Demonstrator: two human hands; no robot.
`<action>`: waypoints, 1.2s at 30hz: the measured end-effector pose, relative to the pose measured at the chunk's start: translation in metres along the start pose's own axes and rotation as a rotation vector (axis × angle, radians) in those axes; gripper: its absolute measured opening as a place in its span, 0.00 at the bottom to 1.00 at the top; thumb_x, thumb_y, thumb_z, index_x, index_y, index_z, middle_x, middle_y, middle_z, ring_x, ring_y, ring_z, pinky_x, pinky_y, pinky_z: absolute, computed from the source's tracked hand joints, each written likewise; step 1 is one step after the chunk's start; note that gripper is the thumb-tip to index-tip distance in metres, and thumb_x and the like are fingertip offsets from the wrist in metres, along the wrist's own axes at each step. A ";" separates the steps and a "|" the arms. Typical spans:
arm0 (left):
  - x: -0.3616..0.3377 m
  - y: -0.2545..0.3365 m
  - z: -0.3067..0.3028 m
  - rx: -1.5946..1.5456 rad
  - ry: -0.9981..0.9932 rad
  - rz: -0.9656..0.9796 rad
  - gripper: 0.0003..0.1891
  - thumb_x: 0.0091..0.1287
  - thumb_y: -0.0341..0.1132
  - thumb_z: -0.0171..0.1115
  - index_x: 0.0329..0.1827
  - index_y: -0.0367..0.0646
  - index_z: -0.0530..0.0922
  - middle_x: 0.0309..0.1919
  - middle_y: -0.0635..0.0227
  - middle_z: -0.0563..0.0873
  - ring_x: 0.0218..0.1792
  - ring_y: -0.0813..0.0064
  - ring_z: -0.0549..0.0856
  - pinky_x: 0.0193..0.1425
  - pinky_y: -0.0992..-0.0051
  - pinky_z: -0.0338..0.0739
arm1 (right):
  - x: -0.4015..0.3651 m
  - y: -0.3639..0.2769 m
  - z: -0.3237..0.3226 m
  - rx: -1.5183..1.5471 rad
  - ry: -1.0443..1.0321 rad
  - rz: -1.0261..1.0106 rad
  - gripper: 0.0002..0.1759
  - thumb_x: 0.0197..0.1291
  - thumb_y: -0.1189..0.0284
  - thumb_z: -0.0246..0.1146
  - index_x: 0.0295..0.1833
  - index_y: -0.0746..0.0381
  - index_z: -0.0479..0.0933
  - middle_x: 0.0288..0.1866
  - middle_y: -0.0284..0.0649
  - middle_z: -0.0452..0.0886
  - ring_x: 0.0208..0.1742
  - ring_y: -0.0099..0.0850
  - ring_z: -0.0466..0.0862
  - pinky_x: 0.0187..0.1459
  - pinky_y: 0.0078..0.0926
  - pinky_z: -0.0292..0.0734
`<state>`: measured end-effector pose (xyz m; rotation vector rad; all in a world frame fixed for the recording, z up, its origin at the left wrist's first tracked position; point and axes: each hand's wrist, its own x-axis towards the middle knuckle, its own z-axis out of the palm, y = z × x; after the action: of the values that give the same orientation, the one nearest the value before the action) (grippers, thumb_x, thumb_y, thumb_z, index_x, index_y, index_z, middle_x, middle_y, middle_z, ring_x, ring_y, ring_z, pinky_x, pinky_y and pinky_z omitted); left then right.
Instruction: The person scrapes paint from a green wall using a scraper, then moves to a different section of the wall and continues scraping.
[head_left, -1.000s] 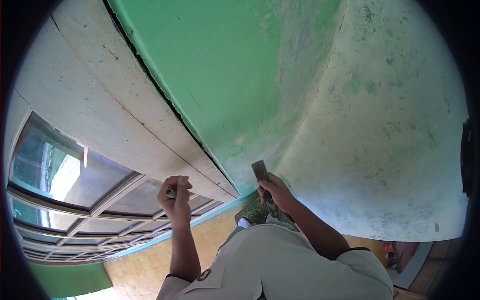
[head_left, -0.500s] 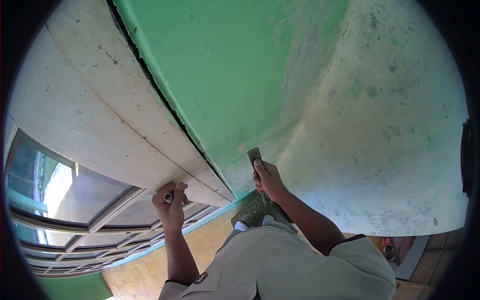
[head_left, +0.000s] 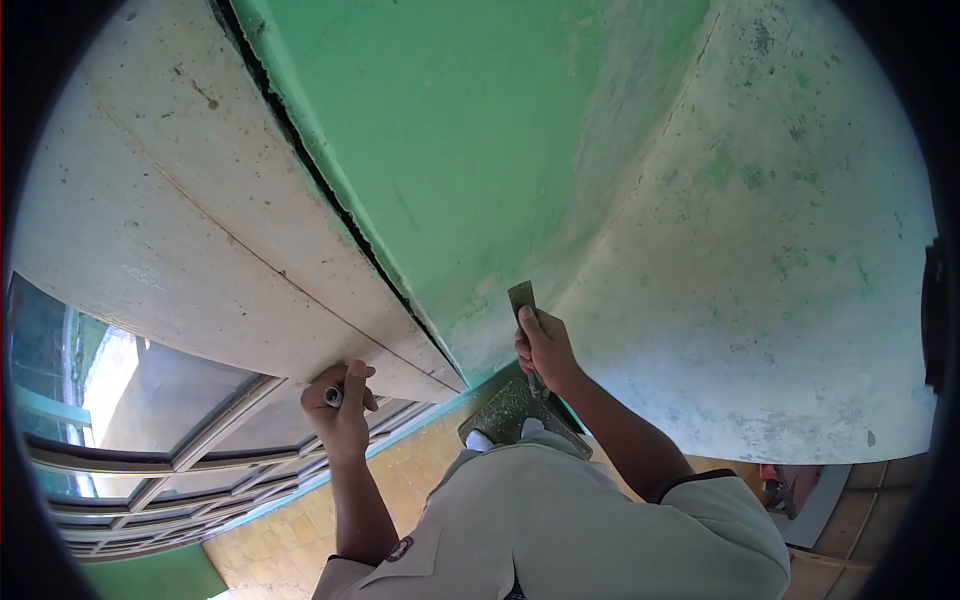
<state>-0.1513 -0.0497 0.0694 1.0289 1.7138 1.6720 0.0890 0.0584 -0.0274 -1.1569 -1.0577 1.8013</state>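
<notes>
Scraper point(head_left: 521, 296) has risen, right hand point(head_left: 547, 350) fingers clamping it; left hand point(head_left: 341, 408) fingers clasp a round-ended object point(head_left: 333, 396).

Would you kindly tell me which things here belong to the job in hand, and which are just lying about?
In use:
flat-bladed scraper, right hand
round-ended object, left hand
speckled platform, underfoot

Apparently just lying about:
red object, lower right, too small to identify

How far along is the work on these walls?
The pale wall looks mostly done, with just green flecks and dark marks showing. In hand: the right hand holds a flat-bladed scraper near the corner, while the left hand grips a round-ended object. Probably remaining: the green wall, solidly painted over much of its face.
</notes>
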 end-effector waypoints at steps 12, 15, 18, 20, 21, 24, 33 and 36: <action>0.000 0.000 -0.002 0.005 -0.011 -0.001 0.14 0.65 0.33 0.61 0.24 0.32 0.80 0.10 0.72 0.73 0.12 0.84 0.71 0.16 0.82 0.59 | 0.000 -0.020 0.014 0.018 -0.009 -0.077 0.22 0.69 0.53 0.51 0.28 0.58 0.65 0.14 0.28 0.63 0.11 0.18 0.61 0.13 0.19 0.57; 0.000 0.001 -0.001 -0.031 -0.005 0.010 0.14 0.65 0.33 0.61 0.24 0.32 0.80 0.11 0.72 0.73 0.12 0.84 0.71 0.16 0.82 0.59 | -0.017 0.006 -0.006 0.003 0.057 0.016 0.22 0.69 0.54 0.51 0.28 0.58 0.65 0.14 0.28 0.63 0.11 0.17 0.60 0.13 0.19 0.57; 0.000 -0.002 -0.004 -0.031 -0.021 -0.006 0.14 0.65 0.33 0.61 0.24 0.32 0.80 0.11 0.72 0.74 0.11 0.84 0.71 0.16 0.82 0.59 | -0.019 0.020 -0.011 -0.071 0.065 0.093 0.22 0.69 0.54 0.51 0.28 0.59 0.66 0.14 0.27 0.62 0.11 0.16 0.60 0.13 0.19 0.56; -0.001 -0.001 -0.003 -0.036 -0.016 -0.010 0.14 0.65 0.34 0.61 0.24 0.32 0.80 0.11 0.72 0.74 0.11 0.84 0.71 0.16 0.82 0.59 | 0.002 -0.001 0.005 -0.165 0.045 -0.051 0.22 0.68 0.53 0.51 0.28 0.59 0.66 0.14 0.27 0.61 0.10 0.16 0.60 0.13 0.19 0.56; 0.000 0.000 -0.003 -0.043 -0.013 -0.012 0.14 0.65 0.34 0.61 0.24 0.32 0.80 0.11 0.72 0.74 0.11 0.84 0.71 0.16 0.82 0.59 | 0.008 -0.003 0.011 0.022 0.011 0.011 0.23 0.68 0.52 0.52 0.28 0.59 0.66 0.14 0.27 0.61 0.10 0.16 0.60 0.13 0.19 0.56; 0.000 -0.001 -0.003 -0.035 -0.015 0.008 0.15 0.66 0.35 0.61 0.23 0.32 0.80 0.10 0.72 0.73 0.11 0.85 0.71 0.16 0.82 0.58 | -0.002 -0.015 0.009 0.036 0.054 0.006 0.23 0.68 0.52 0.52 0.28 0.59 0.66 0.14 0.27 0.62 0.11 0.16 0.60 0.13 0.19 0.56; 0.000 0.001 -0.002 -0.028 -0.012 -0.014 0.15 0.66 0.34 0.60 0.23 0.32 0.80 0.10 0.72 0.73 0.11 0.85 0.70 0.16 0.82 0.57 | 0.001 0.005 0.010 -0.010 0.025 0.065 0.22 0.69 0.53 0.50 0.28 0.58 0.65 0.14 0.28 0.62 0.12 0.17 0.60 0.14 0.19 0.58; 0.003 0.001 -0.003 -0.038 -0.014 0.000 0.15 0.66 0.34 0.60 0.23 0.32 0.80 0.10 0.72 0.73 0.11 0.85 0.70 0.16 0.82 0.57 | 0.006 -0.009 0.009 -0.026 -0.013 -0.036 0.23 0.69 0.53 0.50 0.28 0.58 0.65 0.14 0.28 0.62 0.12 0.17 0.60 0.14 0.19 0.58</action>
<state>-0.1553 -0.0484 0.0706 1.0213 1.6668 1.6867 0.0796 0.0653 -0.0185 -1.1362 -1.1060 1.7739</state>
